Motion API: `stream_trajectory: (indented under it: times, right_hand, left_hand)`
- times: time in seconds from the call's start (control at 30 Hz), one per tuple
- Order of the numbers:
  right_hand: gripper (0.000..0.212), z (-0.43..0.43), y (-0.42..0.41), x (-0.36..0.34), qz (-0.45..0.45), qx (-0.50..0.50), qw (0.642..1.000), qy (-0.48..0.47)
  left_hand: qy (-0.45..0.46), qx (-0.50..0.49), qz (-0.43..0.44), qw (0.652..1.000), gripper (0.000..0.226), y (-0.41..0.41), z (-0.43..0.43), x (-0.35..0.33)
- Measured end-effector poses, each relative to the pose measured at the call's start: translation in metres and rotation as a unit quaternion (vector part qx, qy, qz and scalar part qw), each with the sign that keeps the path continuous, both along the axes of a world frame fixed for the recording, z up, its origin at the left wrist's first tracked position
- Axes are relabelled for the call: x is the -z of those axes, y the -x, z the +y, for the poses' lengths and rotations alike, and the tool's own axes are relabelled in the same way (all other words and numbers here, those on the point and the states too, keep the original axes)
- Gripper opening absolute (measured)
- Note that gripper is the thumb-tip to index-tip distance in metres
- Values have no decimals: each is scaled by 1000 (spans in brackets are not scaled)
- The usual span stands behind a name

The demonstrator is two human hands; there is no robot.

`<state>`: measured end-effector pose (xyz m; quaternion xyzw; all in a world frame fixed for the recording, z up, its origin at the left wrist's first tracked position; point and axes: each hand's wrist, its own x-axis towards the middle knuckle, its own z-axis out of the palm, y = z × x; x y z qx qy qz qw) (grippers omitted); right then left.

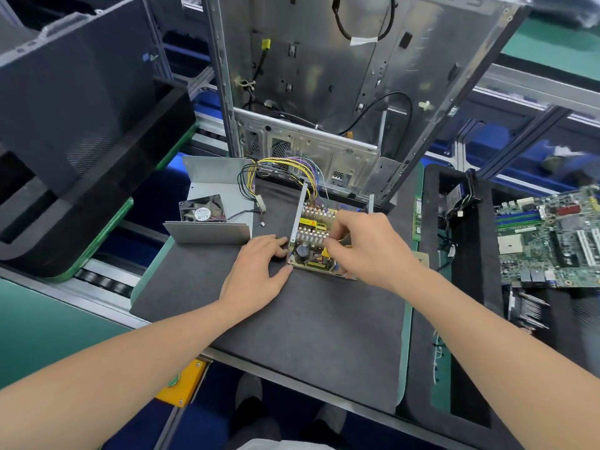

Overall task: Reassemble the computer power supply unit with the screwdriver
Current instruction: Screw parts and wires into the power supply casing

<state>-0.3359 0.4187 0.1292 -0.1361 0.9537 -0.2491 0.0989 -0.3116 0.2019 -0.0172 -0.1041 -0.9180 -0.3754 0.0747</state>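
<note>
power supply unit: left hand flat against it, right hand curled inside.

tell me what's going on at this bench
A person is working on an opened power supply unit that sits on a dark mat. The left hand rests against the unit's left side, steadying it. The right hand is curled over the circuit board, and whether it holds anything is hidden. The metal cover, with the fan in it, lies apart to the left, not yet refitted. No screwdriver shows clearly.
</note>
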Motion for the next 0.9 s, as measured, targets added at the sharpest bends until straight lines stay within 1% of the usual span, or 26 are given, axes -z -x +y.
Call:
stream_trajectory:
  times: [0.1, 0.23, 0.37, 0.43, 0.5, 0.57, 0.7, 0.9]
  right_hand:
    - [13, 10, 0, 7, -29, 34, 996, 82]
    - [11, 18, 3, 15, -56, 103, 972, 203]
    - [7, 20, 7, 21, -73, 117, 959, 248]
    - [7, 22, 7, 23, -74, 127, 950, 275]
    - [4, 23, 5, 27, -73, 145, 944, 288]
    - [1, 21, 1, 31, -74, 164, 940, 290]
    - [4, 13, -2, 38, -73, 192, 937, 282]
    - [7, 9, -7, 43, -70, 219, 928, 293]
  left_hand:
    - [8, -4, -6, 1000, 17, -2, 1, -2]
    - [24, -5, -21, 999, 17, -3, 2, -7]
    - [25, -7, -20, 999, 16, -5, 4, -11]
    - [6, -15, -23, 1000, 20, -7, 4, -13]
    - [-20, -21, -31, 999, 28, -10, 3, -15]
    - [-20, -4, -21, 1000, 31, -14, 1, -16]
    - [-45, 28, -10, 999, 17, -19, -4, -14]
    - [-83, 25, -20, 996, 16, -18, -6, -15]
